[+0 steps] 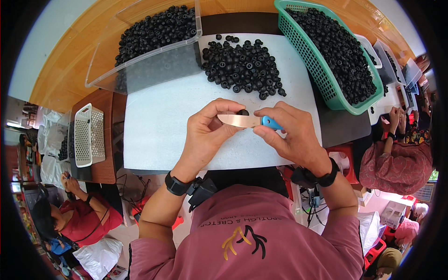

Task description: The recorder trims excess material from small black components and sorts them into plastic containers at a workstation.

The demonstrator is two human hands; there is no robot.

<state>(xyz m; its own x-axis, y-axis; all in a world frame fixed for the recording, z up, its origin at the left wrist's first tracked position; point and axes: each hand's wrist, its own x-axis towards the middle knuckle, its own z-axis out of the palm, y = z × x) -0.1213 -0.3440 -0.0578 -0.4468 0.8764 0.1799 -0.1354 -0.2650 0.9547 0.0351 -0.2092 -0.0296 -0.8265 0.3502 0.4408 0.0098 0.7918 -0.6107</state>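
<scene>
Over the white foam sheet [158, 135], my left hand [205, 133] pinches one small round black rubber-like part [242, 112] between thumb and fingers. My right hand [291, 128] grips the blue handle of a small knife [240, 121], its blade pointing left across the front of the black part. Whether the blade touches the part I cannot tell. A heap of similar black parts [242, 65], several with a round hole, lies on the sheet just beyond my hands.
A clear plastic bin [140, 77] of black parts stands at the far left, a green basket [310, 70] full of them at the far right. A white basket [89, 135] sits on the left. People work on both sides, one in red [91, 217], one in patterned maroon [396, 165].
</scene>
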